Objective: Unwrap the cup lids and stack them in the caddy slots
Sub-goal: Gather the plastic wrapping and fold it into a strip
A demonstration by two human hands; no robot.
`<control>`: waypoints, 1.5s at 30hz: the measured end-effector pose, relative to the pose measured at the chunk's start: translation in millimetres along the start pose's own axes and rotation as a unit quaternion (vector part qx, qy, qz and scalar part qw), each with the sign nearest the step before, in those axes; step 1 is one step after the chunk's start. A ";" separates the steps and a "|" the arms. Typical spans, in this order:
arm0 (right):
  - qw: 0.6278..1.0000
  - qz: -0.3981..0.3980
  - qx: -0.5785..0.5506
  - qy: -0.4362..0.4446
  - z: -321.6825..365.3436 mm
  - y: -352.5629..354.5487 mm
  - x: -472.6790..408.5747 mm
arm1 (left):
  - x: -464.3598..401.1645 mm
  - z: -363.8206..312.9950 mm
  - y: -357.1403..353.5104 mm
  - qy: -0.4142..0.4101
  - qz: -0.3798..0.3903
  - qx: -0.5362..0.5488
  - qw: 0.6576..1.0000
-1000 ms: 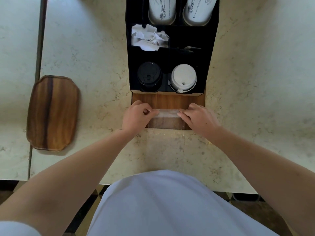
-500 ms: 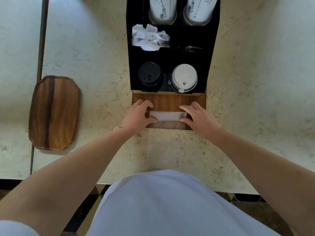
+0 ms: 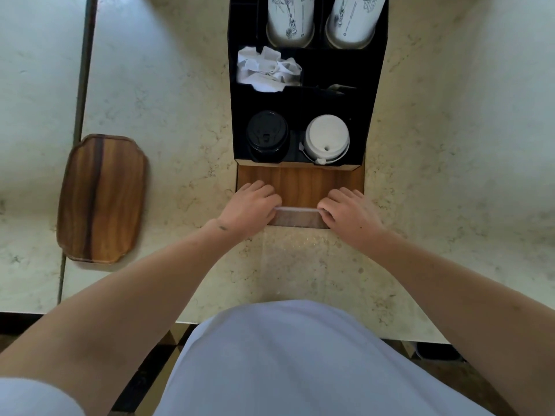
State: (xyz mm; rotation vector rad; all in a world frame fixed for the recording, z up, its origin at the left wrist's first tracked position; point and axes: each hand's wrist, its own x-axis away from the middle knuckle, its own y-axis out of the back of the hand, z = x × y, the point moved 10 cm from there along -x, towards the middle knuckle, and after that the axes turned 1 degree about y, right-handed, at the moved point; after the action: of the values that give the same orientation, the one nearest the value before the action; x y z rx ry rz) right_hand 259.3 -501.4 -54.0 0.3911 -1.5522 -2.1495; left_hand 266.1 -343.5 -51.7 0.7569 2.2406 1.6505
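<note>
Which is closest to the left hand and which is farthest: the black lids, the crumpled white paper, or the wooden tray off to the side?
From the left hand:
1. Black lids, in the caddy's near left slot, just beyond the hand.
2. Wooden tray, off to the left on the counter.
3. Crumpled white paper, in the caddy's middle row, farthest back.

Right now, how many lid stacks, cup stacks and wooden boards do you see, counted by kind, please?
Lid stacks: 2, black and white
Cup stacks: 2, left and right
Wooden boards: 2, one beside the caddy, one under the hands
Total: 6
</note>
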 end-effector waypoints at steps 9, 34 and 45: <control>1.000 0.026 -0.007 0.010 3.4 -5.5 15.6 | 32.6 4.4 -2.7 0.045 -0.039 0.004 0.998; 0.922 0.057 -0.267 -0.274 -31.9 -34.9 31.5 | 48.7 46.2 -31.4 0.362 0.009 0.251 0.898; 0.935 0.061 -0.238 -0.254 -27.5 -30.3 28.5 | 46.1 44.4 -35.9 0.337 0.046 0.265 0.902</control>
State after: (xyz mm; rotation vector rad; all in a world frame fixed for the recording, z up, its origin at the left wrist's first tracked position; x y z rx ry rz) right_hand 242.1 -530.7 -90.5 -0.4430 -1.1727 -2.5454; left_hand 240.5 -290.3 -95.3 0.4229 3.2732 1.4983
